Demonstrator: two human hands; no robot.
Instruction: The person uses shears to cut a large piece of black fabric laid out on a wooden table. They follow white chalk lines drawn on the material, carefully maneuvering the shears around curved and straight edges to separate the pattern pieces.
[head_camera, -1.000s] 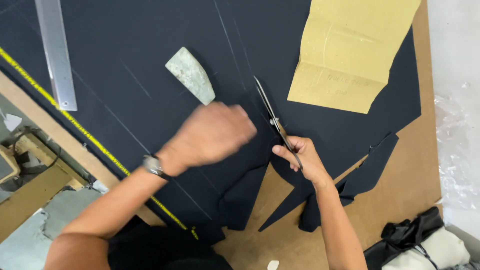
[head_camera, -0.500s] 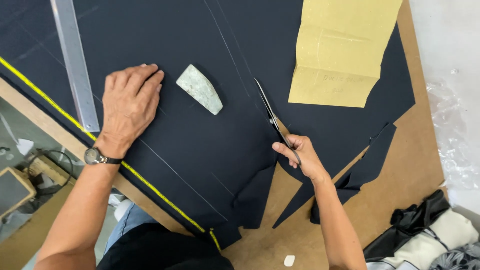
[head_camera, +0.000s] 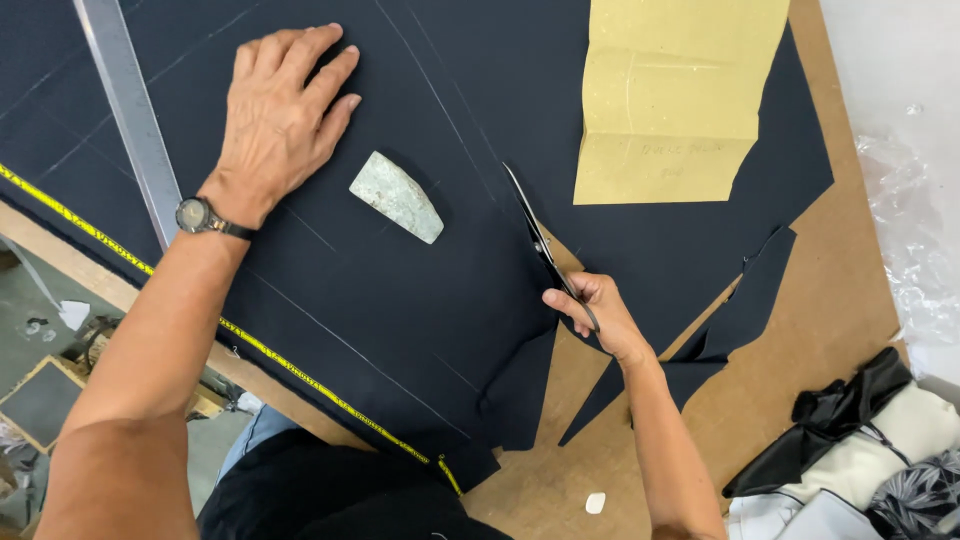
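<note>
Dark navy fabric (head_camera: 420, 330) with chalk lines lies spread over a brown board. My right hand (head_camera: 592, 312) grips black scissors (head_camera: 538, 238), whose blades point up along a chalk line where the fabric is cut. My left hand (head_camera: 285, 105), with a wristwatch, presses flat on the fabric at the upper left, fingers apart. A pale grey-green wedge of chalk (head_camera: 396, 196) rests on the cloth between the two hands.
A tan paper pattern piece (head_camera: 672, 95) lies on the fabric at the top right. A metal ruler (head_camera: 130, 110) and a yellow tape measure (head_camera: 250, 340) lie at the left. Cut navy strips (head_camera: 735, 315) lie on the brown board (head_camera: 830, 300). Folded cloths (head_camera: 880, 450) sit bottom right.
My left hand has moved from near the scissors up and left across the fabric and now lies flat on it. The right hand has stayed on the scissors.
</note>
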